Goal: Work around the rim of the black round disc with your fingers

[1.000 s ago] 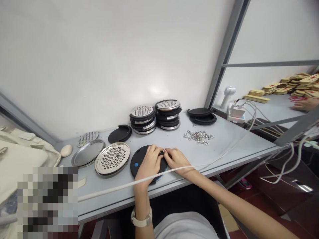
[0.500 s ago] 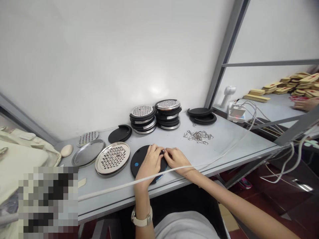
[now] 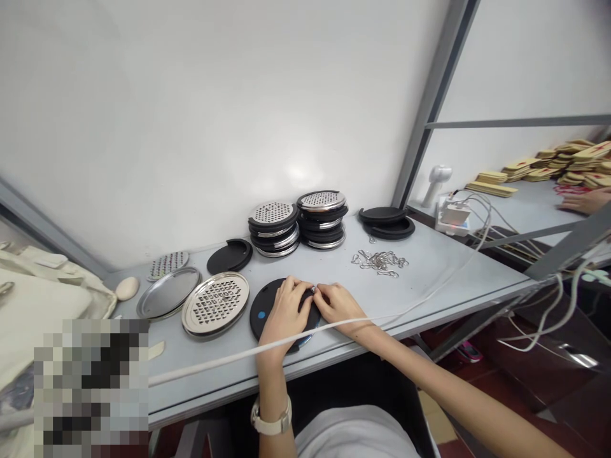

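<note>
A round black plastic disc (image 3: 265,300) with a blue dot lies near the table's front edge. Over its right half, my left hand (image 3: 286,312) grips the disc, fingers bent toward the far right rim. There my right hand (image 3: 340,306) pinches a small shiny metal piece (image 3: 314,289), probably a clip, though the fingertips hide most of it. Some blue shows beneath the disc's lower right edge. Left of the disc lies a round metal grater plate (image 3: 217,302). A pile of small metal clips (image 3: 380,261) lies beyond my right hand.
Two stacks of round graters in black holders (image 3: 273,222) stand by the wall. Black holders (image 3: 389,222) lie right of them. Plain metal discs (image 3: 169,292) lie left. A white cable (image 3: 214,364) crosses before my wrists. Another person's hand (image 3: 585,201) appears far right.
Both hands stay in place over the disc. My fingertips at its rim shift very slightly, and a little more of the shiny metal piece shows.
</note>
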Motion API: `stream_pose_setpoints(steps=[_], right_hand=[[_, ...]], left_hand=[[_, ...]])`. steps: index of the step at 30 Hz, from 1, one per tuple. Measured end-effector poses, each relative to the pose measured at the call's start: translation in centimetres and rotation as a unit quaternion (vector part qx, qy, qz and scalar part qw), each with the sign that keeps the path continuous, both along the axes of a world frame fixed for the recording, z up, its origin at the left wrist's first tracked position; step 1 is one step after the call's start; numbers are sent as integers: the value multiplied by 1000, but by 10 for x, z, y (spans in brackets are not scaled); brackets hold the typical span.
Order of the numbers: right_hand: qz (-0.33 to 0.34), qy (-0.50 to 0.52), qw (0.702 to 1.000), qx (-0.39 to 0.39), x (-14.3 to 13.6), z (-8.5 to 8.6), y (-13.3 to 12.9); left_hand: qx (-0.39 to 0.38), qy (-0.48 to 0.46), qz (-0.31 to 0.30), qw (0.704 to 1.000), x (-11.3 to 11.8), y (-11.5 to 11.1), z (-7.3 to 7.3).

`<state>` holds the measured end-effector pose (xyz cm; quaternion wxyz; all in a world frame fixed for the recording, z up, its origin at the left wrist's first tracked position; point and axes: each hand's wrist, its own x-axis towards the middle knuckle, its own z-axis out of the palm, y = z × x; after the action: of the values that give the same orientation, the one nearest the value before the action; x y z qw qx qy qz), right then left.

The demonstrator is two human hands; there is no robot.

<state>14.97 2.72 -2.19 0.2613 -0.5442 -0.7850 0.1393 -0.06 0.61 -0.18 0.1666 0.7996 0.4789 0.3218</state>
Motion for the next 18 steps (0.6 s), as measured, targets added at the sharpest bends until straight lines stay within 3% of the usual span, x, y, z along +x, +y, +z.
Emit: stream_pose_setpoints(steps=[18], right_hand=[[-8, -5, 1000, -12, 0, 4, -1]], left_hand=[[-5, 1, -4, 1000, 0, 1, -1]])
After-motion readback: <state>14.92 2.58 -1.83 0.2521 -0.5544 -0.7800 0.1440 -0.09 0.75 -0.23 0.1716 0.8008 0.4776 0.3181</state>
